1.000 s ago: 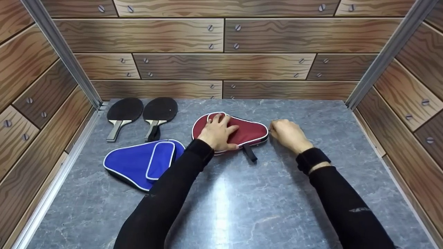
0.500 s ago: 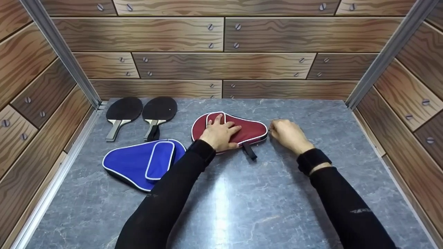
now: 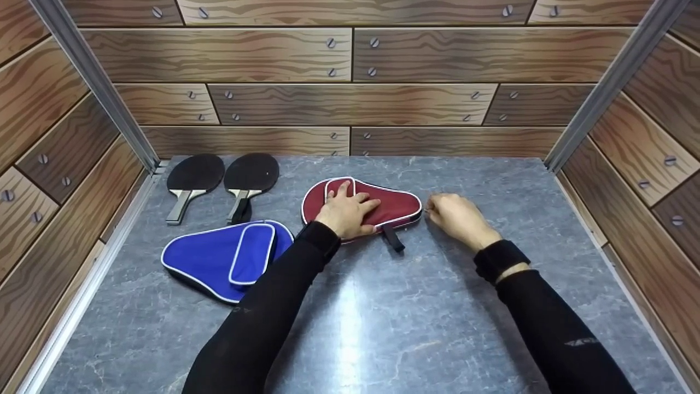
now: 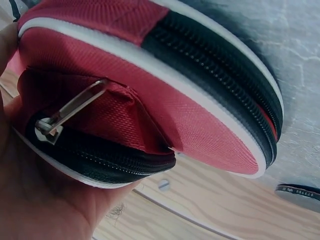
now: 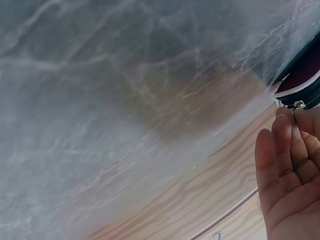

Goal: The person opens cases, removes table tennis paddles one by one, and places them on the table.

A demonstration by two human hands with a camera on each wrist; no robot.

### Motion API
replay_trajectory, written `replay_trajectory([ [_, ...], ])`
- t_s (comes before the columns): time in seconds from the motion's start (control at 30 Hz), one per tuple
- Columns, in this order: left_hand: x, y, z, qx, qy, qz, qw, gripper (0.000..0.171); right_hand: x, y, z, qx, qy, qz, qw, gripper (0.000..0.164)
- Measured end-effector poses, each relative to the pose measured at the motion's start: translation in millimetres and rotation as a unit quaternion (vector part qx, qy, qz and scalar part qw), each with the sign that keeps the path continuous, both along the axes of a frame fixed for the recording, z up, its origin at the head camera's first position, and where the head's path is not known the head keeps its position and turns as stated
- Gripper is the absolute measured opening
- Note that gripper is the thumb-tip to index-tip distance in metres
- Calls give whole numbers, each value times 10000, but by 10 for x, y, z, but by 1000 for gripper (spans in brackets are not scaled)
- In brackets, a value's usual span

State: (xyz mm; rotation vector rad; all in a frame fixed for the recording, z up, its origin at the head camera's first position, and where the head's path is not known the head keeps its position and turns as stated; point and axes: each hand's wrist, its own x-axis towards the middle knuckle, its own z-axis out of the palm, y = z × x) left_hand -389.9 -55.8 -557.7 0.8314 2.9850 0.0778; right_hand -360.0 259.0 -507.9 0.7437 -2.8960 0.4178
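A red table tennis paddle case (image 3: 394,205) with white piping lies flat near the middle of the table. My left hand (image 3: 345,214) rests spread on its wide end, over the small front pocket (image 3: 341,185). The left wrist view shows that pocket's zipper and metal pull (image 4: 75,107), and the case's main zipper (image 4: 215,70) along the side. At the narrow end, my right hand (image 3: 458,218) pinches a zipper pull (image 5: 298,105) between thumb and forefinger. A short black strap (image 3: 393,239) sticks out from the near side.
A blue paddle case (image 3: 205,257) lies at left, partly under my left forearm. Behind it are two black table tennis paddles (image 3: 196,172), side by side. Wood-patterned walls (image 3: 426,104) with metal corner posts (image 3: 618,82) enclose the grey marbled table (image 3: 437,328) on the sides and back.
My right hand and wrist have shifted slightly toward me and to the right. The left hand's fingers have moved a little on the red case, which stays nearly in place.
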Motion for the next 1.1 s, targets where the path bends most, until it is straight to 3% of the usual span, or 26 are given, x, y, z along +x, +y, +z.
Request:
replay_trajectory([
  [0.17,32,2,39,81,6,-40,10000,82,61,-8,9,9,75,116,9999,8],
  [0.7,27,17,-18,107,180,-3,9998,81,217,-152,26,120,-7,357,9993,5],
  [0.9,17,21,-16,93,127,-22,9999,80,236,-213,31,125,-1,542,9985,13],
  [1.1,20,27,24,111,53,-40,9999,80,232,-193,52,70,-91,626,9980,4],
])
